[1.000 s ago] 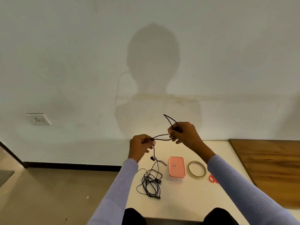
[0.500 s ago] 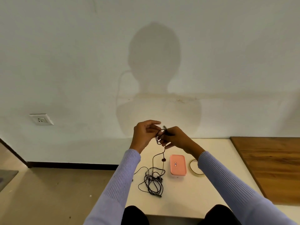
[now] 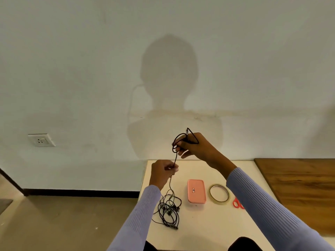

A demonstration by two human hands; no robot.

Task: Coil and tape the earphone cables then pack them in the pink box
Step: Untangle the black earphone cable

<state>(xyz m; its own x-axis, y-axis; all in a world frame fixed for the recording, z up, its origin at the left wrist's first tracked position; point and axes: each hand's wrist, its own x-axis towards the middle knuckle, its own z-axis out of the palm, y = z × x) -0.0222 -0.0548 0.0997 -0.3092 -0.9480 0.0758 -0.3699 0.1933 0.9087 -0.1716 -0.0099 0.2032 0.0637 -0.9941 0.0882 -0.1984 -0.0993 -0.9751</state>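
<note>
Your right hand [image 3: 194, 147] is raised above the far edge of the white table [image 3: 208, 230], its fingers curled round a few small loops of black earphone cable [image 3: 175, 156]. That cable drops straight down to your left hand [image 3: 163, 172], which pinches it lower along its length with the fingers curled in. Below the left hand the cable runs on into a loose tangle of cables [image 3: 168, 212] lying on the table near your left sleeve. In my judgement the task is at an early stage: only the first turns of one coil are formed, no tape is applied and nothing is packed. The pink box [image 3: 196, 191] sits with its lid on, just right of the tangle; the tape roll [image 3: 219, 194] lies flat just beside the box, and the red scissors [image 3: 236, 203] lie beyond that, untouched. Remaining work: finish the coil, tape it, deal with the rest of the tangle, open the box and pack. The scissors are partly covered by your right sleeve, so only the handles show. How many separate earphone sets make up the tangle cannot be told, and the exact number of loops in your right hand is too fine to count.
</note>
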